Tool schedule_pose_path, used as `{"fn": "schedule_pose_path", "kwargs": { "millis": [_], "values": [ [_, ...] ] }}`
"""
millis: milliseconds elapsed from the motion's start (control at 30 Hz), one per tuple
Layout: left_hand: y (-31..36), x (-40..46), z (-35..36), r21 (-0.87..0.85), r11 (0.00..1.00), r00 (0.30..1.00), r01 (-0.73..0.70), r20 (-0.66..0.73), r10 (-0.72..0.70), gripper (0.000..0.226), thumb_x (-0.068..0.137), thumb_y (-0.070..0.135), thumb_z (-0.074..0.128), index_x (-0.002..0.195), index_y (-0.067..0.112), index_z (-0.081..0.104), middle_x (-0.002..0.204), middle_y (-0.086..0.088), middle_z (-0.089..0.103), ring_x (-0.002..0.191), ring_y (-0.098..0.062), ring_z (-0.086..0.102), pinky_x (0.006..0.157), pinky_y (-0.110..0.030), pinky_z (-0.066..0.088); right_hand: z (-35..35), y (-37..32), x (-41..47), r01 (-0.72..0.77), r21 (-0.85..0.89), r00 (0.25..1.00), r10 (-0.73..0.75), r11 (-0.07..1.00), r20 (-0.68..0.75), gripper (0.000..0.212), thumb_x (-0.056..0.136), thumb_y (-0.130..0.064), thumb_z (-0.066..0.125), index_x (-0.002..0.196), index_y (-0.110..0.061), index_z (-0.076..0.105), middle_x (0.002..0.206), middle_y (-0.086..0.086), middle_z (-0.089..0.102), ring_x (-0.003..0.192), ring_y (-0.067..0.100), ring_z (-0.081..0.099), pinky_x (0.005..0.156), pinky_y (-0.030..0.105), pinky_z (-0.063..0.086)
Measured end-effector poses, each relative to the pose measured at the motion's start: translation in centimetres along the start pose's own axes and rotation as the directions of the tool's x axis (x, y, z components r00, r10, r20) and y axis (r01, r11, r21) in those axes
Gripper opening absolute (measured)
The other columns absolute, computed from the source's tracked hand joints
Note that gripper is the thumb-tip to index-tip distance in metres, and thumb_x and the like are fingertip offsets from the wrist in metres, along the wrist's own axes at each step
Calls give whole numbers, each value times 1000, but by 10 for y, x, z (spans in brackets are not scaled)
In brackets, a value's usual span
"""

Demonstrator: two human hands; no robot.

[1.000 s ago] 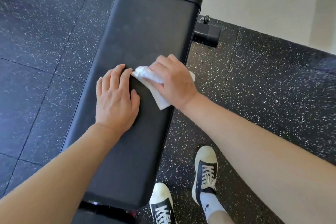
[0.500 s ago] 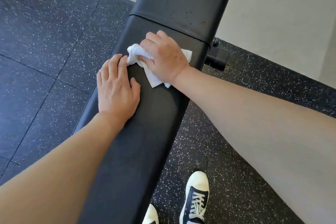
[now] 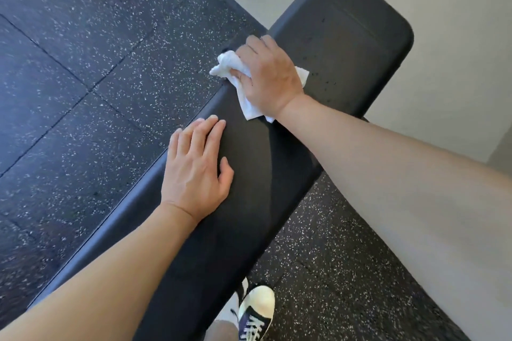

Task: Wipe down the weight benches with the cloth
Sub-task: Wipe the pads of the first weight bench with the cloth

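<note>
Right hand (image 3: pixel 270 79): grip clenched over the white cloth (image 3: pixel 250 104), pressing it onto the black padded worktop (image 3: pixel 249 202) where the two pads meet. Cloth bunches out ahead of the grip at the worktop's far-left edge; a flat corner shows behind the wrist. Small dark specks on the pad just beyond the grip. Left hand (image 3: pixel 195 171): grip released, palm and straight fingers flat on the worktop, nearer the body and apart from the cloth. Speckled rubber floor (image 3: pixel 83 91) both sides. One laced shoe (image 3: pixel 256 313) below the right forearm.
</note>
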State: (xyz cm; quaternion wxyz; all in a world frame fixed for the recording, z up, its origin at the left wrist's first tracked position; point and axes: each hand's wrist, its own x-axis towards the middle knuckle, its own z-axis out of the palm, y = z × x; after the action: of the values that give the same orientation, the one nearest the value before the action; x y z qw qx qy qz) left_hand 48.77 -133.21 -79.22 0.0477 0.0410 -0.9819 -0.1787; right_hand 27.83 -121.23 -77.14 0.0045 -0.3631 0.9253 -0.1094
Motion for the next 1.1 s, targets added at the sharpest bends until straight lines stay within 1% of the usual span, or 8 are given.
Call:
{"fn": "schedule_pose_path", "kwargs": {
  "millis": [267,367,600,700,800,933,1033,1100],
  "values": [
    [0,0,2,20,1000,998,24,60,-26,68,91,29,55,155,10,45,159,-8,44,146,-34,41,126,-55,25,2,0,-1,-44,67,993,51,997,-108,23,93,-23,55,92,-5,68,94,13,64,83,35,56,71,46,47],
    [-1,0,4,23,1000,998,15,62,-16,68,91,30,54,156,11,44,160,-7,43,147,-34,40,126,-56,25,3,0,-1,-53,85,994,61,995,-91,18,92,-21,59,91,-5,67,94,13,64,83,34,56,70,46,48],
    [3,-1,0,24,999,997,30,66,-32,66,91,29,54,153,9,50,157,-10,48,144,-36,45,123,-58,30,-6,3,-1,-25,80,999,21,996,48,40,99,-38,37,99,-9,64,101,9,62,90,30,52,77,43,46],
    [10,2,-4,35,998,996,45,74,-48,63,89,27,54,149,7,54,152,-11,51,139,-39,48,120,-58,33,-6,3,-6,-29,60,999,26,998,47,40,99,-38,36,100,-10,64,102,7,62,90,29,52,74,42,46],
    [26,20,-8,-40,973,974,227,33,-225,47,86,21,50,130,9,62,136,-8,56,120,-37,51,110,-52,42,-2,1,-20,-16,85,1000,17,996,-17,36,99,-39,43,96,-11,66,97,8,63,84,30,53,67,42,46],
    [46,54,-14,-233,810,831,538,-13,-556,37,85,17,45,120,15,59,122,-7,55,109,-32,47,98,-48,44,-4,4,-70,116,169,992,-107,979,-62,22,98,-33,66,91,-12,67,88,7,62,76,28,53,61,40,45],
    [62,75,-9,-215,793,809,570,-23,-588,39,91,12,49,128,8,59,128,-14,56,113,-37,49,103,-49,42,-21,22,-117,226,252,968,-246,941,50,15,96,-29,67,91,-14,65,88,4,59,77,25,51,63,41,47],
    [75,96,-2,-191,794,808,577,-8,-589,38,96,8,55,134,5,58,132,-16,57,117,-39,50,106,-49,41,-39,44,-139,181,372,961,-244,910,129,18,99,-31,61,93,-14,65,89,2,57,79,23,49,66,41,48]
  ]
}}
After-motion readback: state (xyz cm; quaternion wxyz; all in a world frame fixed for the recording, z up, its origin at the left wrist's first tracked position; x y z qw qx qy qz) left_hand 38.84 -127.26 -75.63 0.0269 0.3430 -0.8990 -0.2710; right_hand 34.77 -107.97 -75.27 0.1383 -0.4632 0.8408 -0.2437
